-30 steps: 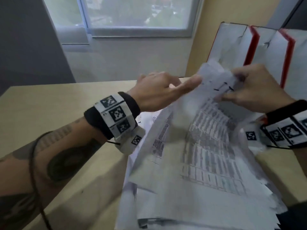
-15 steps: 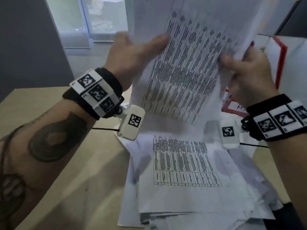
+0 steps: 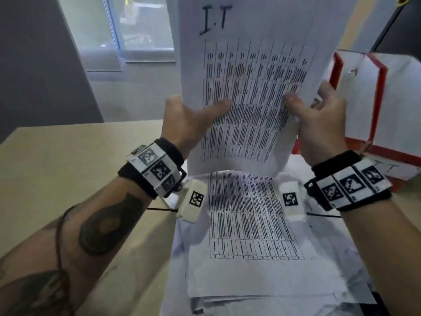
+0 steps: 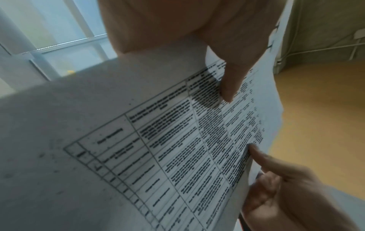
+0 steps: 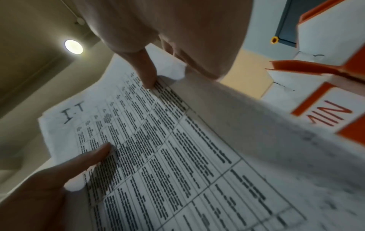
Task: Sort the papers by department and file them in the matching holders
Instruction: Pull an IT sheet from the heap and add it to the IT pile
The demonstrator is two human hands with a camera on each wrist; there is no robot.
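Both hands up, pinching one printed sheet between them: left hand [image 3: 186, 119] on the sheet's left edge with thumb flat across the table of text and the other digits behind the page, right hand [image 3: 319, 124] on the right edge, thumb likewise on the print, remaining digits curled behind. Held sheet [image 3: 250, 87] raised nearly upright above the pile, its lower edge hanging just over the pile's top page, "I.T" handwritten at the upper left over a dense grid of blurred text. Seen from the left wrist, thumb tip [image 4: 227, 92] pressed on the grid; from the right wrist, same grip and the same "I.T" heading. Below the held sheet — pile of papers [image 3: 250, 247] spread loosely on the wooden desk [image 3: 68, 160], top page another printed table, edges of lower pages fanned out unevenly. Right of the held sheet and beyond the right wrist, red-and-white file holders [image 3: 376, 99] standing side by side on the desk, one front label reading "I T", another seen from the right wrist ending in "MIN". Behind the held sheet, farthest off — window [image 3: 141, 30] and pale wall.
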